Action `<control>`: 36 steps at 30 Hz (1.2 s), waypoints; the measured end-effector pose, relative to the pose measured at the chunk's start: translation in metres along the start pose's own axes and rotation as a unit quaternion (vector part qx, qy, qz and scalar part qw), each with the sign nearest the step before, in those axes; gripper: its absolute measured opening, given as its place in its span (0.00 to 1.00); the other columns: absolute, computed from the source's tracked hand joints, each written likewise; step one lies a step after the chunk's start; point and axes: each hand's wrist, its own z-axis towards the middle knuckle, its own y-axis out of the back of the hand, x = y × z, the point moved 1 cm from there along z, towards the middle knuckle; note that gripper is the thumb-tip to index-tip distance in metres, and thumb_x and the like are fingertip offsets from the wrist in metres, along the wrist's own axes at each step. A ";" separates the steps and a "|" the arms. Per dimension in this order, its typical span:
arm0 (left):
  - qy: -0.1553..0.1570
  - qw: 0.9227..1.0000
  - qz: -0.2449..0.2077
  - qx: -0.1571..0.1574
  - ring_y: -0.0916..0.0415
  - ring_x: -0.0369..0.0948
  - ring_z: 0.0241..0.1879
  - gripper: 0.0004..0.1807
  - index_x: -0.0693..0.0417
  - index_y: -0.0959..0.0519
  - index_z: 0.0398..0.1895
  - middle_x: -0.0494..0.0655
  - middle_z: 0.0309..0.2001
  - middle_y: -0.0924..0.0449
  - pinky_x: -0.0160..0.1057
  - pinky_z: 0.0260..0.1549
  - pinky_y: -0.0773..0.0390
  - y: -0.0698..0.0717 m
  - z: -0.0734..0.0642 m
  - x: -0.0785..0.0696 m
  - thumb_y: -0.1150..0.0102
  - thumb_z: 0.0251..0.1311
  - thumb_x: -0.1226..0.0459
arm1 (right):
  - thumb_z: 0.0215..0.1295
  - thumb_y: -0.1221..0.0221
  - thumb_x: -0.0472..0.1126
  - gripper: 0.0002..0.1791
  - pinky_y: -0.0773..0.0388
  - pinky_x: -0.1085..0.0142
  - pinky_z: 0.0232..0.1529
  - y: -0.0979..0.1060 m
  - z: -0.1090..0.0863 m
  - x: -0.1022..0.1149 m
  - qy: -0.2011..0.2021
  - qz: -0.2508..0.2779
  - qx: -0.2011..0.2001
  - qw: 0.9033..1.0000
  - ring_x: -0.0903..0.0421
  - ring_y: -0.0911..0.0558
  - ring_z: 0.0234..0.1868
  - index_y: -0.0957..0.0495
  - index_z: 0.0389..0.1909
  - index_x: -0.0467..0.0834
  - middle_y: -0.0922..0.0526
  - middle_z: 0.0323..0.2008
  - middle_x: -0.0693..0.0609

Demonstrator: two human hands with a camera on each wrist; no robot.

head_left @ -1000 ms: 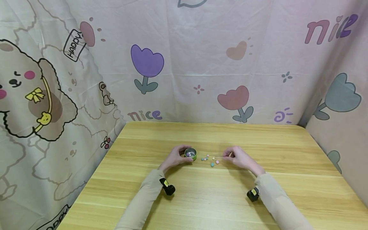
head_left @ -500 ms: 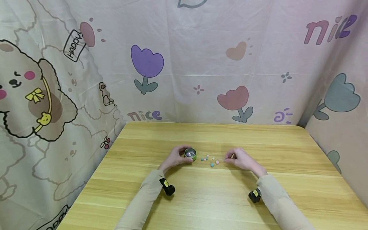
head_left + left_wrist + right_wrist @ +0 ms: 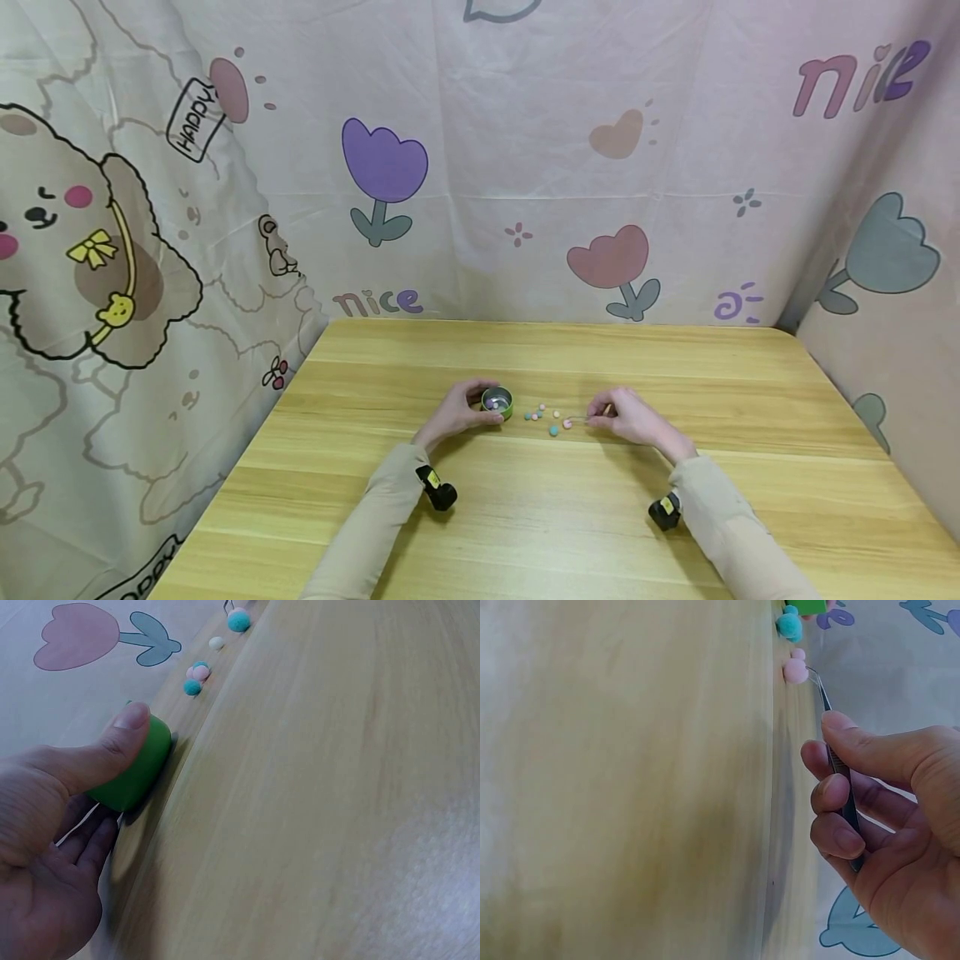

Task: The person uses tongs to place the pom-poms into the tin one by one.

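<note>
My left hand (image 3: 453, 410) grips a small round green tin (image 3: 146, 769) from its left side, thumb in front and fingers behind. The open tin holds a few small pompoms, a purple one among them, in the head view. My right hand (image 3: 628, 415) holds thin metal tweezers (image 3: 826, 696) between thumb and curled fingers. Their bent tips are at a pink pompom (image 3: 796, 671); whether they pinch it I cannot tell. Close by lie a larger blue pompom (image 3: 553, 431) and a cream one (image 3: 557, 413).
Between the tin and the cream pompom sits a cluster of small blue and pink pompoms (image 3: 535, 415). All this is on a wooden table (image 3: 480, 517). A printed cloth (image 3: 510, 167) hangs behind the table's far edge.
My right hand has shifted slightly right and nearer to me. The tweezers' tips have gone from beside the cream pompom to the pink one. The left hand and tin have stayed put.
</note>
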 end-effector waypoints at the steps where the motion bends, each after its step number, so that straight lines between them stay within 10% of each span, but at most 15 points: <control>1: 0.000 1.000 -0.001 0.000 0.22 0.55 0.59 0.35 0.65 0.26 0.63 0.62 0.59 0.20 0.52 0.64 0.23 0.000 0.000 0.000 0.25 0.51 0.68 | 0.64 0.35 0.34 0.02 0.24 0.74 0.30 0.000 0.000 0.000 -0.001 0.000 0.001 1.000 0.66 0.23 0.27 0.16 0.32 0.40 0.15 0.29 0.52; 36: -0.042 0.999 0.006 -0.003 0.19 0.49 0.55 0.35 0.65 0.26 0.62 0.61 0.57 0.19 0.44 0.60 0.19 0.001 -0.004 0.000 0.24 0.52 0.62 | 0.65 0.37 0.34 0.03 0.24 0.74 0.29 -0.002 -0.001 0.002 -0.004 0.002 0.003 1.000 0.63 0.22 0.28 0.16 0.33 0.40 0.15 0.29 0.51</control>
